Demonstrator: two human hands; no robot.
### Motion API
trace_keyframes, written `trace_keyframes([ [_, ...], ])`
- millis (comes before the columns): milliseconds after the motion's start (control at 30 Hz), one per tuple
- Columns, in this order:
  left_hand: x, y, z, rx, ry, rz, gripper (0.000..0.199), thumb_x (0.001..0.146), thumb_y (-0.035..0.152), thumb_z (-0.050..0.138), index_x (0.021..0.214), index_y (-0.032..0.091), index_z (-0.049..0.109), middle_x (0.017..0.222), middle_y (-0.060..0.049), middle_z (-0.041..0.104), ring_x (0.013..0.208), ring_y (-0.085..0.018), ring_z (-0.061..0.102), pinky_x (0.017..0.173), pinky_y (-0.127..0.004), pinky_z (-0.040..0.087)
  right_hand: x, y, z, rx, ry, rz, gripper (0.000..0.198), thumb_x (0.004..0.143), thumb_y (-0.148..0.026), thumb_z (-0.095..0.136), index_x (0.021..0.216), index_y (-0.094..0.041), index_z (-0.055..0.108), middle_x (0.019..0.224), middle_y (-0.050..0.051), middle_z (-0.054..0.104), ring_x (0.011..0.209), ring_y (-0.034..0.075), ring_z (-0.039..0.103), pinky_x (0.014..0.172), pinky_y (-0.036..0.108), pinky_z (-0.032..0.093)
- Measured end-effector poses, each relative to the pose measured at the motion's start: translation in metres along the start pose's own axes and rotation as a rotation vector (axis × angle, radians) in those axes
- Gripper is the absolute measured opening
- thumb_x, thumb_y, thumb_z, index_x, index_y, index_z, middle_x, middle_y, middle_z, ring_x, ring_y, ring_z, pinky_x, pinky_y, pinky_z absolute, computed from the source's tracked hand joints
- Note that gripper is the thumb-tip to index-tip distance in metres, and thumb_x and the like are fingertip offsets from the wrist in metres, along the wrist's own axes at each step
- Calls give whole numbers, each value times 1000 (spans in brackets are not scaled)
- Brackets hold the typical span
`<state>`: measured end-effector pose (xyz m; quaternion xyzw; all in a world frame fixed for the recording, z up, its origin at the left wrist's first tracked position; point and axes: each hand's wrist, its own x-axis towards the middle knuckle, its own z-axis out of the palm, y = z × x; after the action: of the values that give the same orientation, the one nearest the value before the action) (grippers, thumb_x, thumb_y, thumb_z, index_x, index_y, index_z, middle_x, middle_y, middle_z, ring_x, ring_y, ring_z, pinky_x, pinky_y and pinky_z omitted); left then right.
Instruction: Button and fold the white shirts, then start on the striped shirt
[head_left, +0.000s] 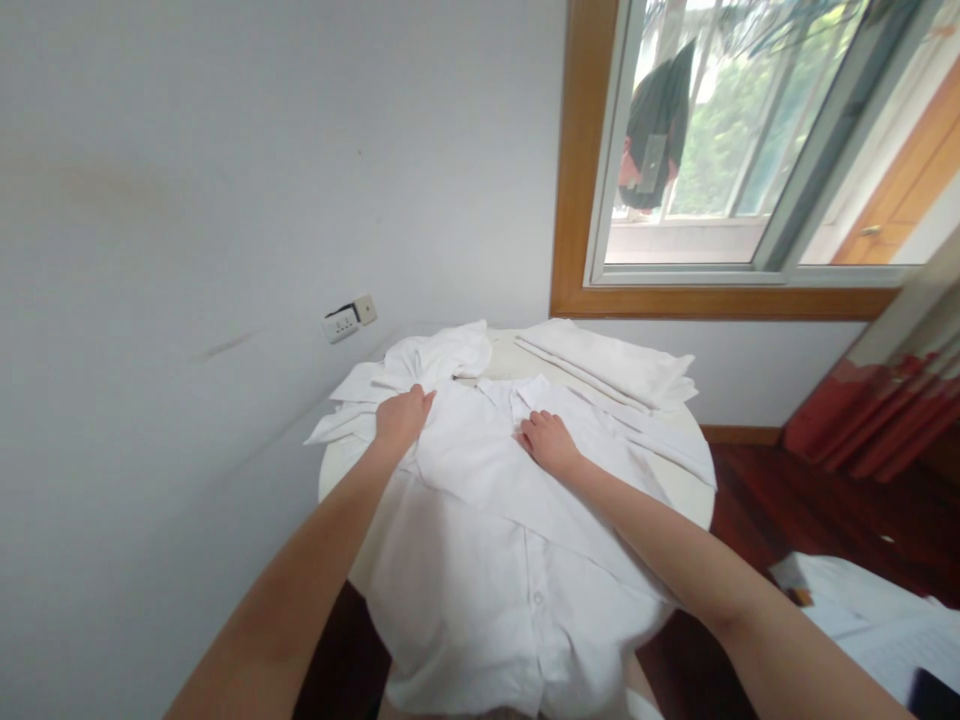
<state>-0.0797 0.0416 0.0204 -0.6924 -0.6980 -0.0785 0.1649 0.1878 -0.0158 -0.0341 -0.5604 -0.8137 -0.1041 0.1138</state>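
We pinch a white shirt (469, 440) with our left hand (401, 422), our right hand (551, 442) curled near its collar (531, 393), its grip unclear, round table (512, 357) beneath.

Bare left hand (403, 418) and bare right hand (550, 440), narrow wrists (577, 464), bare forearms (667, 532).

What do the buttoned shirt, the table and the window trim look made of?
Shirt: matte woven cloth, possibly cotton or a blend, going by its soft creases and drape.
Table: a smooth, pale, hard top; painted wood or plastic, I can't tell which.
Window trim: apparently varnished wood, judging by its orange-brown tone, though a wood-look laminate is possible.
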Motion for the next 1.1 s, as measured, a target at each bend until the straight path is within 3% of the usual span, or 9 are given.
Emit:
trace_keyframes([
  [200,-48,-4,3,24,-84,18,60,95,49,17,92,14,66,82,-15,70,82,-30,66,67,-36,43,1,3,0,12,6,2,42,99,-42,28,99,-18,64,102,10,60,98,22,51,80,32,36],
  [367,-85,-3,5,25,-92,-5,59,95,47,16,96,14,64,80,-15,69,79,-29,67,66,-35,43,-1,5,0,-4,25,-14,43,99,-41,27,99,-18,63,101,11,61,98,23,50,79,32,35],
  [633,-101,-6,-3,8,-138,-33,56,94,49,20,91,17,65,81,-12,70,79,-28,67,64,-33,42,-7,16,-2,-22,26,-10,43,99,-40,27,99,-18,64,100,11,60,98,23,49,79,32,33],
  [733,-101,-8,-8,6,-160,-15,52,93,49,25,89,18,66,82,-11,70,78,-27,66,64,-33,42,-10,16,-5,-20,8,-11,42,99,-42,28,100,-19,63,102,11,60,99,23,48,80,32,33],
  [833,-92,-6,-13,8,-105,-2,50,93,48,27,90,17,66,84,-11,69,80,-26,66,64,-33,42,-12,15,-8,-24,-14,-15,39,97,-44,33,100,-19,63,103,11,60,100,24,48,80,33,34],
  [967,-63,0,-14,8,-8,29,46,94,37,26,93,14,66,93,-14,68,87,-27,64,66,-33,44,-14,15,-12,-14,-51,18,37,97,-44,34,100,-19,62,105,11,59,101,24,49,78,32,35],
  [1100,-29,6,-5,-17,-25,7,44,94,34,27,96,12,66,95,-15,68,90,-28,65,69,-34,45,-17,16,-14,-2,-59,15,30,95,-40,40,101,-20,61,104,9,59,100,23,49,77,31,37],
])
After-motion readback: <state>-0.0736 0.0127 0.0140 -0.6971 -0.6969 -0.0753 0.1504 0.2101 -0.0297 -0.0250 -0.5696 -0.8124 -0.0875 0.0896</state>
